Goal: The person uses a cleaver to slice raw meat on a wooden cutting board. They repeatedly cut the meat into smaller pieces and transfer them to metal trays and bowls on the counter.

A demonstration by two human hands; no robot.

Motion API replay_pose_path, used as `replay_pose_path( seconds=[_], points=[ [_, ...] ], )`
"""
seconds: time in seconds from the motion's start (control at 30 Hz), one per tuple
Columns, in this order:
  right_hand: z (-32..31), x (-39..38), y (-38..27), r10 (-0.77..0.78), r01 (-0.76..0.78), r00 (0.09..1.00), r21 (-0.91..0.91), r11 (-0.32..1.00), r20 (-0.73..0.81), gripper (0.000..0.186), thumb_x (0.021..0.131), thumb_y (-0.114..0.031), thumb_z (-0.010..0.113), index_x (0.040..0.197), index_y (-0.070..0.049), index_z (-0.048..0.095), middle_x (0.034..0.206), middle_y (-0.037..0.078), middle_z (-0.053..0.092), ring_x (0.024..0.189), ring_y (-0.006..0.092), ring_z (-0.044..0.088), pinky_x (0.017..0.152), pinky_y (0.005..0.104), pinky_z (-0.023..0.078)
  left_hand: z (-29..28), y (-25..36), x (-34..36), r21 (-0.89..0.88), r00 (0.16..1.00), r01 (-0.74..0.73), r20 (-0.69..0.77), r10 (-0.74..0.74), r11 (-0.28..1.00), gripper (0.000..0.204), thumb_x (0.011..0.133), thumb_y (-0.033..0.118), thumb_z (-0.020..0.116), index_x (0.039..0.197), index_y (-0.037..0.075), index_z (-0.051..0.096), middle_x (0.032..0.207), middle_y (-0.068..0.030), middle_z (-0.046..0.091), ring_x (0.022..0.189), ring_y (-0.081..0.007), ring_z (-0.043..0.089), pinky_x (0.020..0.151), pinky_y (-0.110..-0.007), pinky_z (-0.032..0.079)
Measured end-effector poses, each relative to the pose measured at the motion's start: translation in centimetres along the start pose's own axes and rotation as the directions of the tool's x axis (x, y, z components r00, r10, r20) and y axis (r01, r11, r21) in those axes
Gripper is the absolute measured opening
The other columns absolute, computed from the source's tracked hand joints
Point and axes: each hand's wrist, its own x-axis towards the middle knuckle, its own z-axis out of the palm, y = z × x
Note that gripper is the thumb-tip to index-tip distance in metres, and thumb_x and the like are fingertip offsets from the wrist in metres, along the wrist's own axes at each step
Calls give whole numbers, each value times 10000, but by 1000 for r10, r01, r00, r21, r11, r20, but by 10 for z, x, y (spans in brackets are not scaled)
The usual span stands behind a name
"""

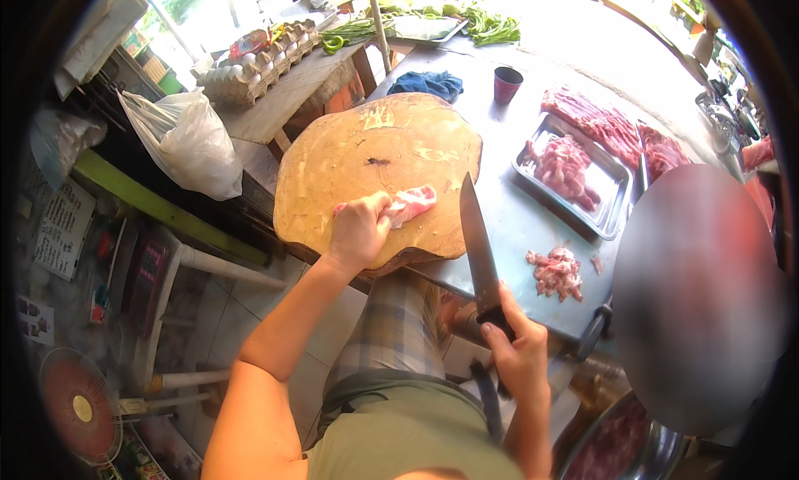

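A thick round wooden chopping block (366,147) stands on the metal counter. On its near edge lies a pale pink piece of raw meat (412,203). My left hand (359,228) presses down on the left end of that meat. My right hand (520,355) grips the dark handle of a large knife (476,238). The blade points away from me along the block's right edge, just right of the meat and apart from it.
A small pile of cut meat (556,272) lies on the metal counter (516,222). A steel tray (612,218) holds more meat, with long slabs (595,118) behind it. A dark cup (506,84), blue cloth (429,84), egg cartons (254,68), a white bag (196,143) and a metal bowl (657,451) surround it.
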Motion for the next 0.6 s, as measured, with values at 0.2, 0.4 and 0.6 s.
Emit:
replay_pose_path(
  seconds=[0.2,0.4,0.6],
  points=[
    [23,24,-24,-102,141,979,-227,964,176,653,857,-25,698,1487,-78,534,1109,220,721,934,395,712,824,414,564,4,-13,-32,-126,947,-177,-291,134,976,69,850,13,716,914,2,693,854,-152,709,778,-312,671,835,-404,496],
    [59,51,-36,-160,244,957,-373,895,242,649,878,-88,681,1501,-103,501,898,200,693,800,406,692,714,491,556,4,-18,-20,-233,980,-153,-159,117,961,40,884,-2,645,899,6,681,902,-177,699,903,-365,665,806,-430,461],
    [65,51,-37,-109,210,962,-421,882,252,644,880,-92,682,1498,-98,504,895,201,694,801,405,695,710,500,552,14,-20,-21,-121,949,-175,-286,135,977,46,881,-13,627,905,16,654,876,-173,682,878,-386,658,815,-432,458]
  ],
)
